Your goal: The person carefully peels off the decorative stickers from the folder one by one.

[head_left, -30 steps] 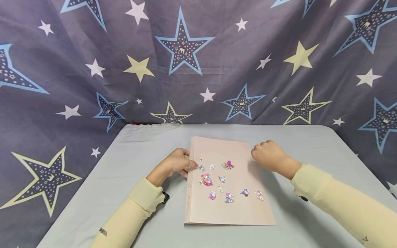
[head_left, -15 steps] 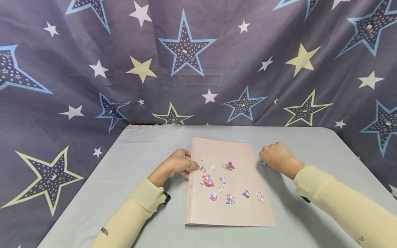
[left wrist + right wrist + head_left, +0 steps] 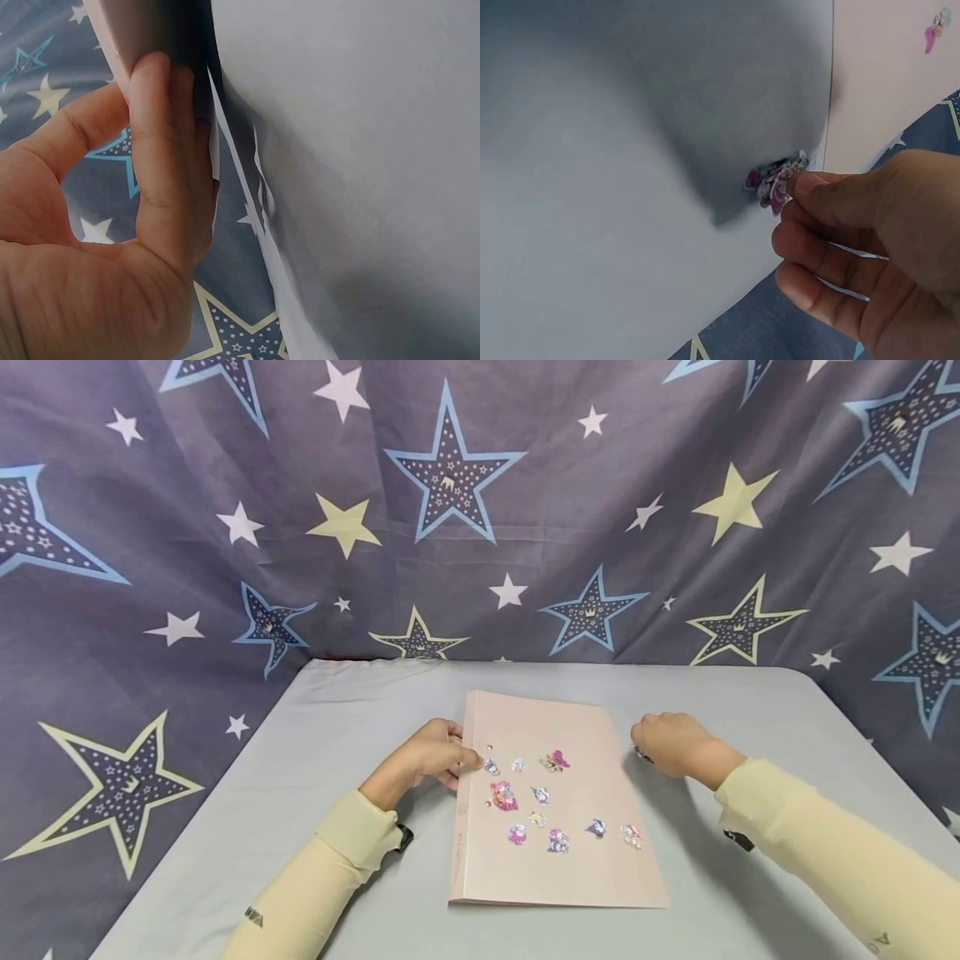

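A pale pink folder point(image 3: 547, 877) lies on the grey cloth, with several shiny stickers on its cover, among them a pink one point(image 3: 502, 796) and a magenta one point(image 3: 556, 761). My left hand point(image 3: 431, 753) grips the folder's spine edge, thumb on the cover and fingers underneath, as the left wrist view also shows. Just beyond the folder's right edge, my right hand point(image 3: 675, 743) pinches a small cluster of shiny stickers point(image 3: 776, 184) between thumb and forefinger. In the right wrist view that cluster hangs over the cloth, its inner part hidden by the thumb.
A grey cloth-covered table point(image 3: 360, 702) extends around the folder on all sides. Behind it hangs a dark curtain point(image 3: 300, 460) printed with stars. Two tiny round studs point(image 3: 488, 804) sit near the folder's spine.
My right hand has moved a little to the right, away from the folder's edge. My left hand keeps its grip on the spine; the folder and its stickers stay put.
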Available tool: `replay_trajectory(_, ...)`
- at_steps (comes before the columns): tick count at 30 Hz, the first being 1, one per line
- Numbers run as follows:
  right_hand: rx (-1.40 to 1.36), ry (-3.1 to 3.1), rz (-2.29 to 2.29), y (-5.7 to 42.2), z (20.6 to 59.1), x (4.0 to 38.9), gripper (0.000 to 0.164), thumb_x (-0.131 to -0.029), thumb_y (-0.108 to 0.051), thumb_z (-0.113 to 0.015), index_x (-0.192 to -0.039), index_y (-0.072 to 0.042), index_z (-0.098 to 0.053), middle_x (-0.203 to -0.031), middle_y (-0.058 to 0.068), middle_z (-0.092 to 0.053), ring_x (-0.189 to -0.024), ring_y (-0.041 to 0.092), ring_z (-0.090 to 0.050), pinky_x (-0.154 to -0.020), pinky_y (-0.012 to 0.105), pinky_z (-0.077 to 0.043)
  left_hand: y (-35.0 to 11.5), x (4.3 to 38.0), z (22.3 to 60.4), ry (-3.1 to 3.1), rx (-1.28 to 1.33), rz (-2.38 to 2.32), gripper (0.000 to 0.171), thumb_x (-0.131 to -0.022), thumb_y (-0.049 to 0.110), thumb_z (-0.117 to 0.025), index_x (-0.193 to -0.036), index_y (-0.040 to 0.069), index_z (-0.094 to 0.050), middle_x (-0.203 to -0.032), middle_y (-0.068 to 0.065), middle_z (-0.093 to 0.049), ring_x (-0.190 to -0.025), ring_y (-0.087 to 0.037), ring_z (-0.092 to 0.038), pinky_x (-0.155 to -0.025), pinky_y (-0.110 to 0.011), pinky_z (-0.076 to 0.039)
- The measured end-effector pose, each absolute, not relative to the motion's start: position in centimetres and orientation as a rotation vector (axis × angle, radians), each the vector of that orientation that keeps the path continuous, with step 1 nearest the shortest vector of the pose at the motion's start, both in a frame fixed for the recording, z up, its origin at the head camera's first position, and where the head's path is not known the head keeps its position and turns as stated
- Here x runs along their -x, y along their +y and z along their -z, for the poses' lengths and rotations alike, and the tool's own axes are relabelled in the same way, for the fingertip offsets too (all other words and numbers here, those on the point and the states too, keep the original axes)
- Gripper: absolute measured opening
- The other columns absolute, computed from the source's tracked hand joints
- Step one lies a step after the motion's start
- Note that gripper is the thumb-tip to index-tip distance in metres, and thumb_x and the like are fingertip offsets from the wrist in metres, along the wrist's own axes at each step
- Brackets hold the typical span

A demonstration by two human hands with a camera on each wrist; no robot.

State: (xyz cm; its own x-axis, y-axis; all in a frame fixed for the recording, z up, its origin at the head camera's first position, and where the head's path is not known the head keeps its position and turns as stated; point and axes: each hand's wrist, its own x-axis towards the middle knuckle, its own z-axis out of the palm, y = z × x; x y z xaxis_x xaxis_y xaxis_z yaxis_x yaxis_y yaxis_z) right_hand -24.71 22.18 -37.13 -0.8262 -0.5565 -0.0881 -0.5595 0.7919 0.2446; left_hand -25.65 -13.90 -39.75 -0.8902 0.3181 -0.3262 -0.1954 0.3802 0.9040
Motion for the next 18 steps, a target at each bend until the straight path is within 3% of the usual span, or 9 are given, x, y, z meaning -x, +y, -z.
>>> replay_trajectory(11, 0.924, 2.934, -0.380, 22.1, 36.4, 24.3, 0.007, -0.083, -0.003, -0.063, -0.079, -0.007, -0.060, -0.073, 0.007, -0.055, -0.064, 0.024, -0.055, -0.060, 0.042, -0.056, -13.9, 25.5, 39.6, 2.197, -0.101, -1.527, 0.039, -0.077, 0.006, -0.072, -0.109, -0.004, -0.051, -0.085, -0.017, -0.069, -0.062, -0.026, -0.067, -0.052, -0.037, -0.060)
replay_trajectory(15, 1.010, 2.914, -0.271, 22.1, 36.5, 23.9, 0.019, -0.084, -0.006, -0.065, -0.069, -0.013, -0.055, -0.068, 0.002, -0.053, -0.058, 0.017, -0.050, -0.054, 0.037, -0.053, -13.9, 25.6, 39.7, 2.199, -0.103, -1.530, 0.040, -0.077, 0.007, -0.073, -0.110, -0.004, -0.052, -0.085, -0.017, -0.069, -0.061, -0.025, -0.067, -0.051, -0.037, -0.059)
replay_trajectory(18, 1.077, 2.884, -0.159, 22.1, 36.8, 23.5, 0.029, -0.085, -0.007, -0.064, -0.063, -0.018, -0.048, -0.063, -0.004, -0.048, -0.054, 0.012, -0.040, -0.048, 0.029, -0.043, -13.9, 25.6, 39.9, 2.200, -0.103, -1.534, 0.040, -0.077, 0.007, -0.073, -0.110, -0.004, -0.052, -0.085, -0.016, -0.069, -0.060, -0.025, -0.066, -0.051, -0.036, -0.059)
